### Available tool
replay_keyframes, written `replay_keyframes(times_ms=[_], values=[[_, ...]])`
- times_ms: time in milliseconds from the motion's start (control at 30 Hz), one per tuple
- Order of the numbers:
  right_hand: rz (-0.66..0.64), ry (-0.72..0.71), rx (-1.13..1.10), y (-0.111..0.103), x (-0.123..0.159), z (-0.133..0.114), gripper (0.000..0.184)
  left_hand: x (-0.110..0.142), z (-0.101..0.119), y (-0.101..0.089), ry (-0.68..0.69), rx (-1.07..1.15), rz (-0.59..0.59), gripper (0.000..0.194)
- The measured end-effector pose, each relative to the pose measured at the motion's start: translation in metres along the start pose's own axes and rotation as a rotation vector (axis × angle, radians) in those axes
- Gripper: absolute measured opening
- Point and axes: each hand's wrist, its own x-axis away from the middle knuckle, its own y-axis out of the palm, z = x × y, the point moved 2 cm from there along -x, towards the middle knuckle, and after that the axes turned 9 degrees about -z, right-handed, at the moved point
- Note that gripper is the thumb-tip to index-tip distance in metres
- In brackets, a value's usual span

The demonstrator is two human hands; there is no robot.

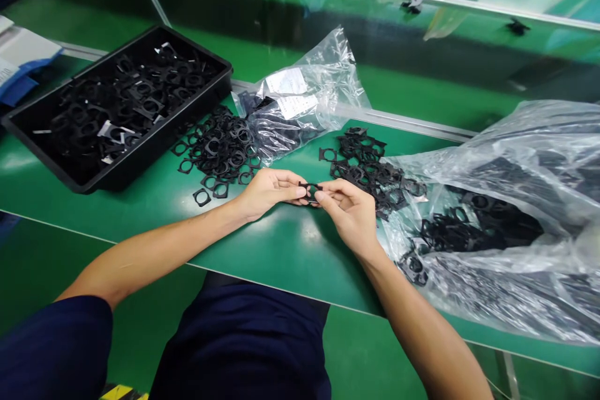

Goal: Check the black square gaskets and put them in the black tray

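Looking down from the head camera, the two bare hands are working together just above a shiny green table (281, 250). They are holding up one small flat black square frame (310, 191). This little frame has a round hole in the middle and thin sides, and it looks like it is made of plastic or rubber. It is staying in the air between the two hands, over the table, and it is not touching the table.

The left hand (267, 194) is holding one side of the frame, with its fingers (293, 192) closed on it. The right hand (349, 215) is gripping the other side, with its thumb and first finger (321, 197) pinching it. The fingers are not clenched into a fist.

A messy pile of black frames (220, 153) is lying to the left of the hands, and another pile of black frames (363, 165) is lying just past the right hand. A black plastic tray (187, 44) full of more frames is sitting further left. A clear plastic bag with white labels (300, 106) is lying behind the hands, and a big clear plastic bag (515, 150) with black frames inside is spreading out on the right. Dark blue sleeves (60, 350) are showing near the camera.
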Motion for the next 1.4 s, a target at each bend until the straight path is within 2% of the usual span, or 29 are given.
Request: replay_keyframes(times_ms=[200,367,500,700,1033,1400], values=[[0.002,0.047,-0.104,-0.002,0.0,-0.003,0.031,0.001,0.002,-0.002,-0.03,-0.042,-0.061,0.036],[0.011,0.043,-0.068,-0.002,0.001,-0.002,0.03,0.001,0.005,-0.003,-0.082,-0.071,-0.115,0.032],[0.047,-0.017,-0.013,0.0,0.002,0.0,0.026,0.002,0.004,-0.001,-0.111,0.013,-0.147,0.036],[0.07,-0.128,0.097,0.0,0.004,-0.005,0.02,0.003,0.001,0.001,-0.127,0.084,-0.123,0.042],[0.056,-0.078,-0.004,0.003,0.003,-0.008,0.026,0.002,-0.001,0.007,-0.07,0.3,-0.199,0.036],[0.113,-0.03,0.02,-0.004,0.0,-0.004,0.029,0.001,0.002,0.0,-0.04,0.04,-0.115,0.038]])
